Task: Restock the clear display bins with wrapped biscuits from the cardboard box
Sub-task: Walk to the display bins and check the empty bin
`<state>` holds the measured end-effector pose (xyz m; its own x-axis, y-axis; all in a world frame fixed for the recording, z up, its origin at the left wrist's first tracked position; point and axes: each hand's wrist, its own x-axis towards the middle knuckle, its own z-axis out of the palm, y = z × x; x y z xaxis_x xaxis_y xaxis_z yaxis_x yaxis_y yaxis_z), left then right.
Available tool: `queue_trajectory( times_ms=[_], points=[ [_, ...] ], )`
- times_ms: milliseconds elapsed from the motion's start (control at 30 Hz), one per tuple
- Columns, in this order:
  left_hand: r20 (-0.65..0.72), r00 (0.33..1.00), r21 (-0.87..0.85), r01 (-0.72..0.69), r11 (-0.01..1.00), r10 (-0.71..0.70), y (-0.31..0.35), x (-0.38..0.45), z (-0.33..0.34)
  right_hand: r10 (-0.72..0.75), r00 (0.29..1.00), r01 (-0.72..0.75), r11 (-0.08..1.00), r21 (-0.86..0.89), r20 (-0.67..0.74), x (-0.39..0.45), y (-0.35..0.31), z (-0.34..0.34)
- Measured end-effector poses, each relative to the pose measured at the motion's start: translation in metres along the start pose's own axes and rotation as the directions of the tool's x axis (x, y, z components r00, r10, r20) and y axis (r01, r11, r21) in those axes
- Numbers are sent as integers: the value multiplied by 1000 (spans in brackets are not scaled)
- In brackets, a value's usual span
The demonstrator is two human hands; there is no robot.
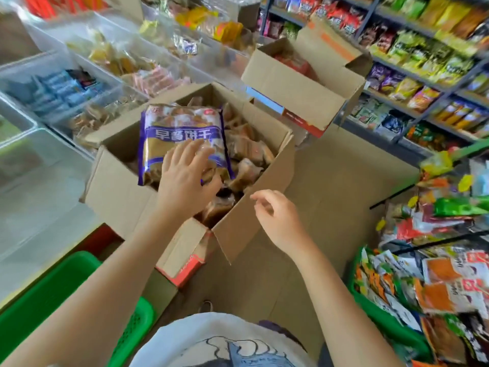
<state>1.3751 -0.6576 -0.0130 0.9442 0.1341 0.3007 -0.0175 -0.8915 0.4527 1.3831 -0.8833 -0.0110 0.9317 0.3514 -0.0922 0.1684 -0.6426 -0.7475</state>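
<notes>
Right hand is held loosely curled and unladen just beside the cardboard box. Left hand is spread inside it on the purple bag. Loose wrapped biscuits should be scooped; clear bins lie beyond the box

Both my forearms are bare and reach forward from the near edge, the left one angling in from the near left, the right one from the near right. My left hand is palm down with its fingers spread and bent slightly at the tips, pointing away from me. My right hand sits nearer and to the right, wrist bent, its fingers loosely curled toward the left and holding nothing.
</notes>
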Motion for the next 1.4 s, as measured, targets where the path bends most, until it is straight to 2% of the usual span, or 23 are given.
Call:
queue_trajectory(
  times_ms=[133, 233, 333, 400, 467, 567, 633, 667, 767, 833, 900, 967, 1033, 1067, 1200, 1300, 1367, 1400],
  points=[
    [82, 992, 137, 80, 987, -92, 0, 76, 23, -93, 989, 88, 995, -43, -112, 73, 1, -21],
    [99, 979, 231, 151, 961, -178, -7, 104, 41, -192, 975, 180, 978, -104, -114, 126, 3, -30],
    [95, 969, 243, 200, 949, -229, -11, 112, 48, -270, 956, 285, 946, -155, 111, 177, 5, -39],
    [91, 967, 249, 210, 945, -239, -11, 112, 49, -208, 917, 286, 937, -200, 340, 205, 8, -45],
    [86, 965, 237, 223, 946, -249, -10, 111, 47, -126, 835, 277, 937, -212, 536, 226, 12, -48],
    [72, 955, 219, 267, 939, -288, -6, 113, 45, -102, 751, 341, 906, -251, 653, 247, 18, -45],
    [46, 949, 206, 297, 932, -312, -5, 114, 46, -181, 757, 341, 929, -144, 628, 257, 25, -47],
    [33, 943, 197, 317, 928, -330, -4, 114, 47, -233, 776, 313, 949, -38, 586, 260, 28, -50],
    [-2, 920, 133, 389, 912, -392, 0, 117, 48, -269, 868, 141, 940, 312, 417, 266, 32, -63],
    [14, 881, 17, 473, 881, -473, 10, 124, 46, -251, 892, 60, 890, 452, 375, 270, 28, -67],
    [47, 821, -164, 569, 806, -569, 22, 132, 40, -276, 874, 34, 855, 518, 399, 274, 20, -69],
    [86, 775, -428, 596, 679, -626, 37, 140, 28, -328, 832, 38, 838, 544, 447, 274, 7, -71],
    [117, 789, -612, 535, 582, -603, 47, 145, 17, -410, 774, 99, 831, 548, 483, 272, -6, -71],
    [105, 807, -634, 504, 587, -581, 51, 146, 11, -450, 743, 129, 823, 554, 495, 271, -14, -70],
    [-6, 826, -648, 426, 631, -564, 43, 139, -15, -562, 636, 214, 786, 580, 528, 267, -40, -60],
    [-28, 824, -673, 403, 620, -565, 12, 109, -37, -620, 603, 401, 780, 481, 502, 265, -63, -43],
    [-123, 816, -576, 405, 710, -565, -17, 81, -48, -654, 602, 544, 756, 364, 459, 258, -87, -21],
    [-213, 780, -492, 434, 755, -588, -35, 64, -54, -678, 595, 602, 732, 319, 432, 252, -103, -7]
  ],
)
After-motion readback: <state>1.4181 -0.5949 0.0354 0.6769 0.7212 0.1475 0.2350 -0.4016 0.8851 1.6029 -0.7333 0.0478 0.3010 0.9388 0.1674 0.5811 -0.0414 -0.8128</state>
